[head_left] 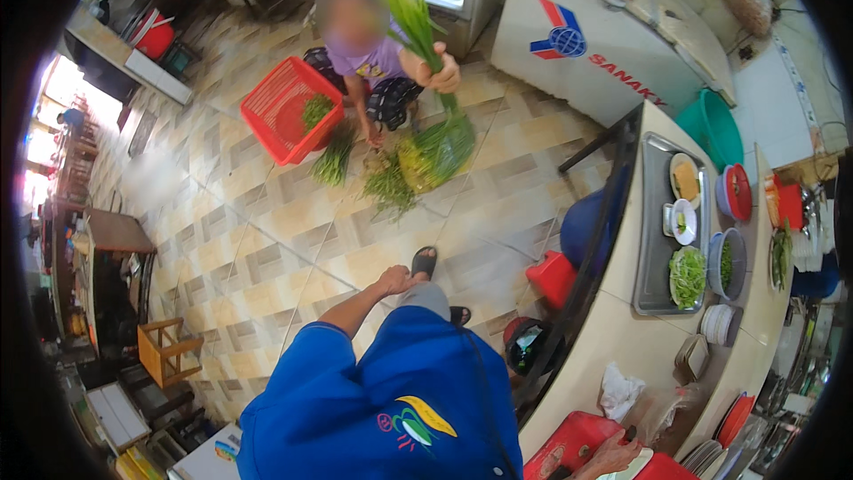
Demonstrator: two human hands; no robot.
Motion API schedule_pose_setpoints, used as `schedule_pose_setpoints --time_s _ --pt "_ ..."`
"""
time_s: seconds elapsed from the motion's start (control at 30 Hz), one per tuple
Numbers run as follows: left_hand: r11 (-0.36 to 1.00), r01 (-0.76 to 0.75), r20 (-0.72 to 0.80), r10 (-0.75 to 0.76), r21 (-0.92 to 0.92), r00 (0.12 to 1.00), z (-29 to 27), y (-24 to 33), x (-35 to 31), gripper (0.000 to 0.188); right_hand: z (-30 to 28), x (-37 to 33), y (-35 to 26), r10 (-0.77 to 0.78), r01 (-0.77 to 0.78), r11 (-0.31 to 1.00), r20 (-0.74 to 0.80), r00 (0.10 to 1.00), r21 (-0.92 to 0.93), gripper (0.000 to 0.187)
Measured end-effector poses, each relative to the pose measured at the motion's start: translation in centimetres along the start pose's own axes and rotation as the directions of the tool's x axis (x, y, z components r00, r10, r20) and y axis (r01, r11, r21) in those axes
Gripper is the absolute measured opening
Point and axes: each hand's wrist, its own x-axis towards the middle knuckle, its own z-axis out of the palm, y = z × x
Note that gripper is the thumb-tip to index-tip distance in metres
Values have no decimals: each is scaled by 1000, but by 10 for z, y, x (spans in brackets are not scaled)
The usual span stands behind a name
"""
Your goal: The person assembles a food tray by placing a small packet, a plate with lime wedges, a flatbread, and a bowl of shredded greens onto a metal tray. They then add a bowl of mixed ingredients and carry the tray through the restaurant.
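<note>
My left hand (396, 281) hangs in front of my leg, its fingers curled in with nothing visible in them. At the lower right, my right hand (611, 455) is at a red object (573, 444) by the counter; its fingers are too unclear to read. Ahead, a squatting person (378, 71) in a purple top lifts a bunch of long green leaves (413, 18) towards me. That person's other hand (374, 136) reaches down to greens (389, 182) on the floor. A bag of long green stalks (440, 156) lies beside them.
A red plastic basket (267, 107) with some greens stands left of the person. Along my right runs a counter (613, 338) with a metal tray (653, 240), bowls and plates. Beyond it are a white chest freezer (595, 53) and a green tub (706, 124). A wooden stool (164, 351) stands left.
</note>
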Motion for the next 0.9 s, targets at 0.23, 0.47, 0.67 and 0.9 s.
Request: schedule_pose_setpoints --time_s 0.23,0.47,0.67,0.9 --pt "985 -74 -53 66 -158 996 -36 38 -4 49 -17 1 -25 -420 397 906 -192 887 -148 25" --pt "835 -547 -399 480 -65 781 -184 191 21 55 -20 -2 -39 -492 433 831 -96 866 -349 29" --pt "630 -66 -554 723 773 412 -299 262 85 46 0 -3 -61 -411 389 885 -36 911 -257 32" --pt "428 467 -632 482 774 607 -334 182 113 61 8 -2 -141 -391 382 906 -14 920 -185 35"
